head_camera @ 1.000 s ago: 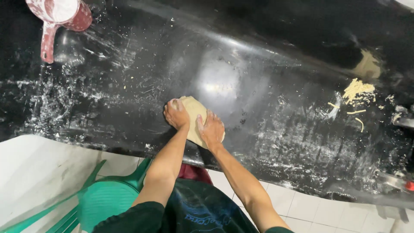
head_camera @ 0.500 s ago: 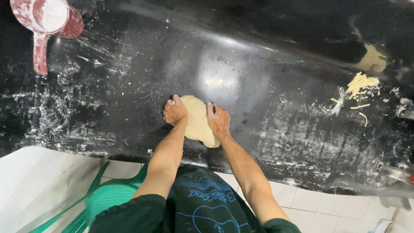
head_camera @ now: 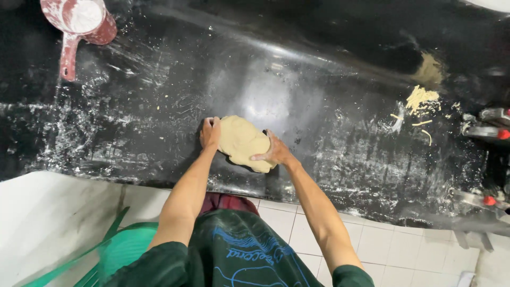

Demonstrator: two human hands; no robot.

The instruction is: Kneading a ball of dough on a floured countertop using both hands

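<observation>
A pale yellow lump of dough (head_camera: 243, 142) lies on the black, flour-streaked counter (head_camera: 319, 106) near its front edge. My left hand (head_camera: 210, 133) cups the dough's left side with fingers curled over its edge. My right hand (head_camera: 273, 152) presses against the dough's right lower side, fingers spread on it. Both hands grip the dough between them.
A red scoop holding white flour (head_camera: 79, 21) sits at the counter's far left. Yellow dough scraps (head_camera: 421, 101) lie at the right, near metal machine parts with red knobs (head_camera: 491, 130). A green plastic chair (head_camera: 114, 250) stands below on the white tiled floor.
The dough has shifted and flattened a little, spreading toward the right. My right hand has moved from the dough's top to its right lower side; the left stays at its left edge.
</observation>
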